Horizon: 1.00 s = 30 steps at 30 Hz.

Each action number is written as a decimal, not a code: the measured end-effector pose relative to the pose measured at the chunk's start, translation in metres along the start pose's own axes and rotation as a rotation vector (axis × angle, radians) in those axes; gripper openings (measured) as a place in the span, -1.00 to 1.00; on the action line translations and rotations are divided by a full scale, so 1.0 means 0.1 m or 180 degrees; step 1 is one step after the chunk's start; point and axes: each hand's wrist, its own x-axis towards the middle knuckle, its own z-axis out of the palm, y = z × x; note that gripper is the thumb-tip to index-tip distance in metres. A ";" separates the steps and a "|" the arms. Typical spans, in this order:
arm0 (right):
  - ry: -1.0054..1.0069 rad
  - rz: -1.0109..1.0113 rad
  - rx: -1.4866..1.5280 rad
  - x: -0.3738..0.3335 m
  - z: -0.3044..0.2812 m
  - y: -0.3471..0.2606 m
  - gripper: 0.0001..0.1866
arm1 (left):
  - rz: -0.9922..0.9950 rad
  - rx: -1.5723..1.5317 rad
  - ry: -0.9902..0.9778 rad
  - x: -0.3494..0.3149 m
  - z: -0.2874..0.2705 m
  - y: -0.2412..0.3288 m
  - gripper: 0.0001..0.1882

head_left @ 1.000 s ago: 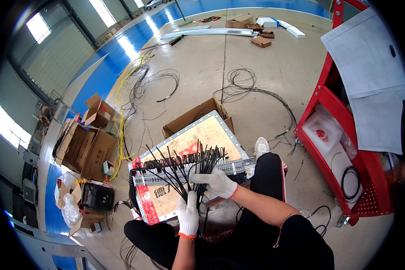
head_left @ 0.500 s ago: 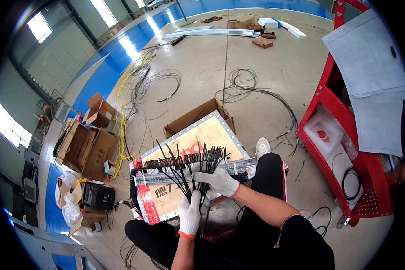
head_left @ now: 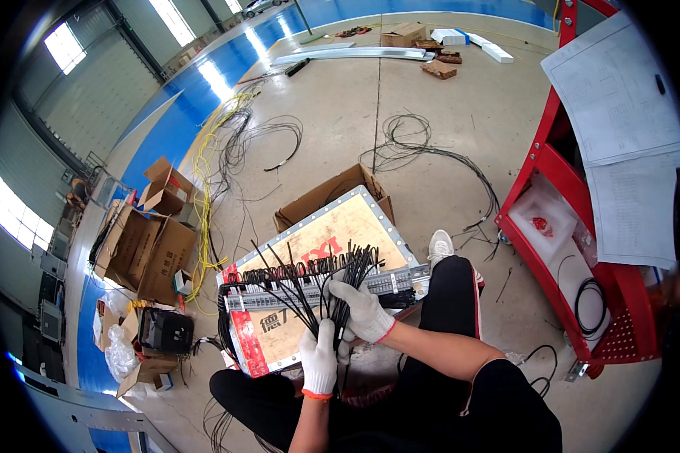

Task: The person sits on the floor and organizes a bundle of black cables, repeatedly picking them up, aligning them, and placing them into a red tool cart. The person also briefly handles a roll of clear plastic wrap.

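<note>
My left hand, in a white knit glove, is closed around a bundle of thin black cables whose loose ends fan out upward. My right hand, gloved likewise, has its thumb and fingers closed on the bundle's right side, a little above the left. Behind them a grey terminal strip on a metal rail lies across a wooden board with metal-studded edges. Looped black wires run along the strip's far side. The lower part of the bundle hangs toward my lap, partly hidden by my hands.
An open cardboard box stands under the board's far edge. On the left are more cartons and a yellow cable. Coiled black cables lie on the floor ahead. A red cart with hanging paper sheets stands at right.
My right hand has shifted slightly right and down along the cables, its fingertips no longer reaching as far left. The cable ends are spread a little differently. My left hand keeps its hold.
</note>
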 end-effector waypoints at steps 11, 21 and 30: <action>-0.0444 -0.0010 -0.1184 0.03 -0.10 -0.16 -0.81 | -0.0143 -0.0112 -0.0075 -0.01 0.03 0.06 -0.57; -0.0272 0.0336 0.0543 0.06 -0.10 -0.05 -0.90 | -0.0070 -0.0026 -0.0093 0.00 0.03 0.05 -0.61; -0.0384 0.0703 0.1510 0.08 -0.12 -0.19 -0.92 | -0.0275 -0.0109 -0.0214 0.01 0.06 -0.03 -0.54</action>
